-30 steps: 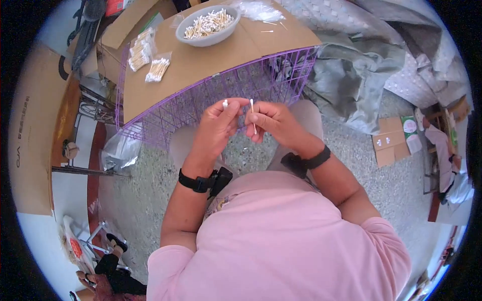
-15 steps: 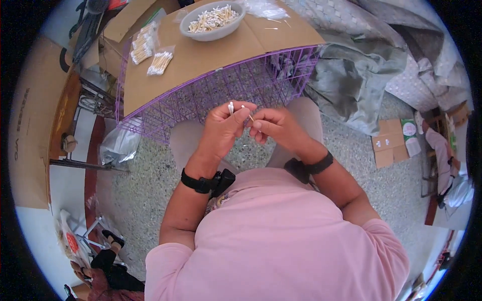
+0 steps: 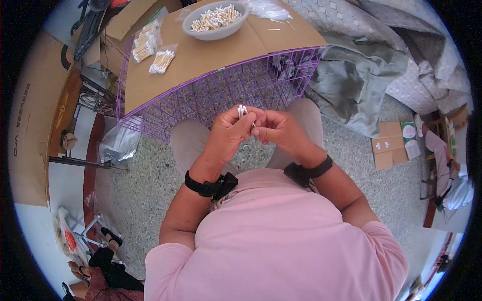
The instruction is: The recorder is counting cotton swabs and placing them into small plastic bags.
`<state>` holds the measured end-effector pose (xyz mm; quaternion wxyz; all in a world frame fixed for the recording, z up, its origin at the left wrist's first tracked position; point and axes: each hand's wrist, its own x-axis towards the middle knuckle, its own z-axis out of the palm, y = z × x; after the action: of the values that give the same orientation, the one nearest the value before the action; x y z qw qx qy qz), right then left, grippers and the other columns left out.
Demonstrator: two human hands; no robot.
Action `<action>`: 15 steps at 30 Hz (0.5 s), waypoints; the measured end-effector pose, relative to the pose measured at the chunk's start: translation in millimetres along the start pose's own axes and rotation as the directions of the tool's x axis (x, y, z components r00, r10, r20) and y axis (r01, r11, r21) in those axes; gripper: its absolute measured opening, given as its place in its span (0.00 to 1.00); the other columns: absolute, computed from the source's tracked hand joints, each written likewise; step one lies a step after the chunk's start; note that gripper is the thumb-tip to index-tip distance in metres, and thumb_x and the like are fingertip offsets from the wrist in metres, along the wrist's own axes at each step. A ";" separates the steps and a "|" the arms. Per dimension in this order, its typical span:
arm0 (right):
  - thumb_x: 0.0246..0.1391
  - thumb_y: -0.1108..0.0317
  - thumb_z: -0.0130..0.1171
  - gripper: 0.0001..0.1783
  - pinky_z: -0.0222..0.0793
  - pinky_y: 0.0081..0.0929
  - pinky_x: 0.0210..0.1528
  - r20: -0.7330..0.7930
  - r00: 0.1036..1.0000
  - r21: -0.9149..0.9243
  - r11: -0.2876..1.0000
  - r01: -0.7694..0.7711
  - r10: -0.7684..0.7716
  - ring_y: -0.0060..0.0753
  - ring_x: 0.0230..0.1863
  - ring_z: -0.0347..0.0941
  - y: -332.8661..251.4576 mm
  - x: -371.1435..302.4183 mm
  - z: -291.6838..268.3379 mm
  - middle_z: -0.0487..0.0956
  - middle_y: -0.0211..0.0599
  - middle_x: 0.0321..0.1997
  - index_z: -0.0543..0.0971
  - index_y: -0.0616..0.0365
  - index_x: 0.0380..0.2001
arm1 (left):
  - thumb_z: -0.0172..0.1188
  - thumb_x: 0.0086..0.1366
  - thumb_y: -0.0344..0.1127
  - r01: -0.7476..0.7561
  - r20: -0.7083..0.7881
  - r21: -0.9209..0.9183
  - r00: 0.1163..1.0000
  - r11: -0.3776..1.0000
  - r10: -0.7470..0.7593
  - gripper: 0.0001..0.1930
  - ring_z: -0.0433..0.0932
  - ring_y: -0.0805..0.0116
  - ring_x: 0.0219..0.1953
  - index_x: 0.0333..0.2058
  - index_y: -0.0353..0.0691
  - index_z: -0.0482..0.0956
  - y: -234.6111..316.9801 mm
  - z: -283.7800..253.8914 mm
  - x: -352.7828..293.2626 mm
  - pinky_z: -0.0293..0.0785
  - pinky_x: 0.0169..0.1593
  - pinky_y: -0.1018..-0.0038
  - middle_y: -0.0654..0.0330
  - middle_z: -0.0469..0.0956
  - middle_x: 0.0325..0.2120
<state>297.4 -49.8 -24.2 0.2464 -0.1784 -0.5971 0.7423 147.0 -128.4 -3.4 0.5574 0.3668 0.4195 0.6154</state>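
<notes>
Several cotton swabs stand pinched between the thumb and fingers of my left hand, their white tips pointing up. My right hand is closed against it, with thumb and forefinger at the lower end of a swab; the fingers hide most of the sticks. Both hands meet above my lap. Beyond them, a grey-white bowl heaped with loose swabs rests on a cardboard-topped table. Left of the bowl lie a small clear bag of swabs and a further pile of bagged swabs.
The cardboard sheet lies over a purple wire cage. Clear plastic bags and a few loose swabs are at its far right. Grey cloth drapes to the right. Other people sit at the lower left and far right.
My right hand has moved in against the left, bringing its swab to the others. More white tips now show together in my left hand.
</notes>
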 end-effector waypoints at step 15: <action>0.57 0.64 0.56 0.09 0.65 0.17 0.26 -0.046 0.996 -0.147 0.986 -0.077 0.071 0.15 0.24 0.67 4.2 0.3 -8.7 0.73 0.24 0.23 0.75 0.58 0.30 | 0.46 0.70 0.40 -0.067 -0.114 0.017 0.991 0.998 0.069 0.15 0.68 0.76 0.26 0.35 0.34 0.75 1.9 -36.1 2.8 0.65 0.32 0.79 0.61 0.74 0.29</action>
<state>301.4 -43.4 -30.3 0.2166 -0.2332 -0.6386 0.7006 112.8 -129.6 -15.4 0.5087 0.3485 0.4420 0.6515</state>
